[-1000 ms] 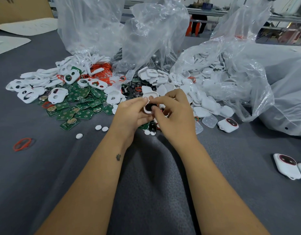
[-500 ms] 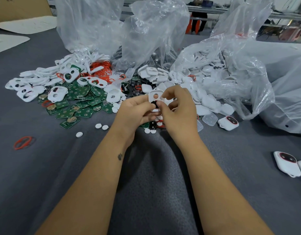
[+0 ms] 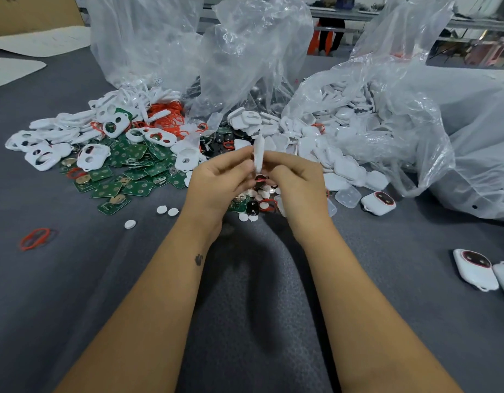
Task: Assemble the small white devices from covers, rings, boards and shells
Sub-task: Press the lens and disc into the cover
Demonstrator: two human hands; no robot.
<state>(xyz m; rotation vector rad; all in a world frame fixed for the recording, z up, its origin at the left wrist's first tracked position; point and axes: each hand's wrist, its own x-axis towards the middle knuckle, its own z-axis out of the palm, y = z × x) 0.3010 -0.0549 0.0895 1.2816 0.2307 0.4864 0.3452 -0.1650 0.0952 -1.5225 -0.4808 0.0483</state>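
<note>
Head camera looks down on both hands meeting over the grey counter (image 3: 74,279): the left hand (image 3: 216,182) and right hand (image 3: 296,180) each pinch a white cover (image 3: 258,154) from opposite sides, holding it edge-on and upright, probably so its faces can be checked or a part pressed in. Just below it, between the fingers, sits a dark round piece with a red ring (image 3: 260,178); which hand has hold of that I cannot tell. Parts lie within easy reach behind the hands: green boards (image 3: 137,165), white covers (image 3: 91,156), red rings (image 3: 168,117), shells (image 3: 344,165) spilling from a clear bag (image 3: 401,109). Finished devices (image 3: 378,202) are set aside to the right, likely to keep them apart from loose stock. Fingertips are hidden behind the cover, and the device at the far right edge is cut off
</note>
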